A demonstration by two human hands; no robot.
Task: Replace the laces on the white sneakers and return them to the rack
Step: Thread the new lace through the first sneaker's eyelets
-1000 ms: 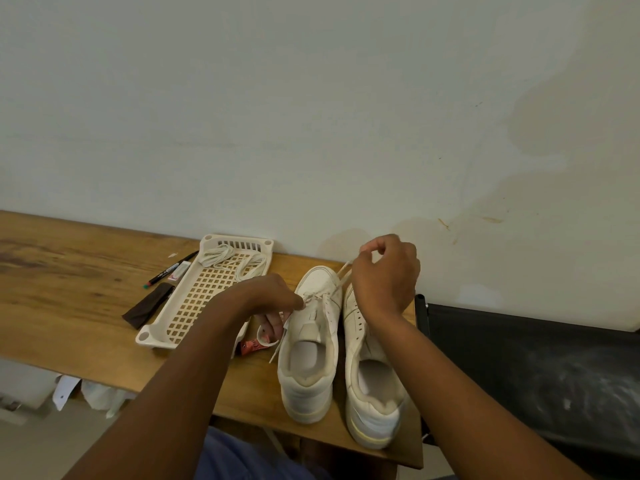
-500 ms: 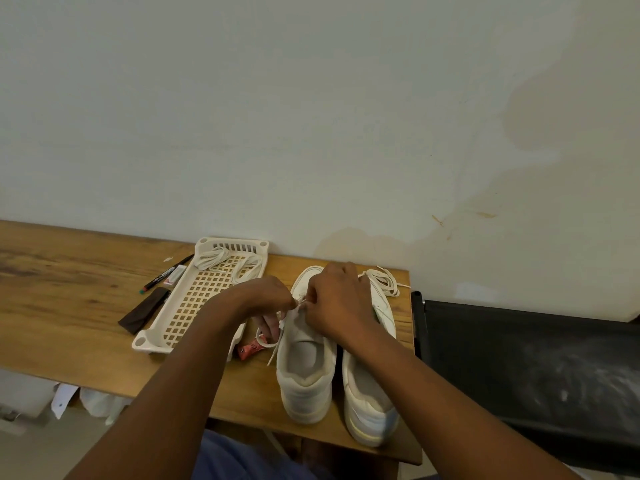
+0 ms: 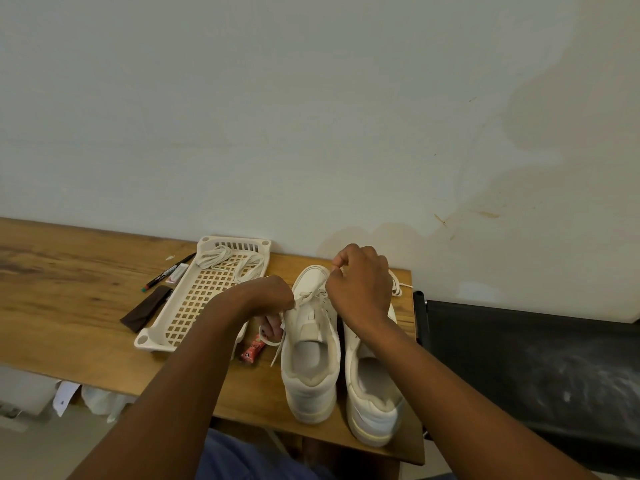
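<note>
Wooden surface (image 3: 69, 306) carries everything, and I place the rest relative to the left sneaker (image 3: 310, 344). It stands heel toward me, toe to the wall, so the eyelets face up w/ easy reach for lacing. The right sneaker (image 3: 372, 386) is touching its right side, same heading; I'd guess the pair is kept together so both go back to the rack at once. No rack in view.

Left of the left sneaker, just past my left forearm, is the white lattice tray (image 3: 166, 336), w/ spare laces (image 3: 228, 258) coiled at its far end, prob. parked there so they don't tangle w/ the one in work. Further left of the tray: a dark flat strip (image 3: 145, 308), a marker pen (image 3: 166, 271) and a small eraser (image 3: 176, 273). Just beside the sneaker's left flank lies a small red wrapper (image 3: 252, 351).

The lace (image 3: 313, 296) in work runs across the upper eyelets. My right hand (image 3: 360, 289) is over the toe end, fingers curled, pinching one lace end and drawing it up and away from me. My left hand (image 3: 273, 297) is at the sneaker's left side, fingers closed on the other end, which dangles down by the heel. Judging by this, I'm approx. midway on shoe one, tensioning a crossing. More lace lies loose beyond my right hand; can't tell which shoe it belongs to.
</note>
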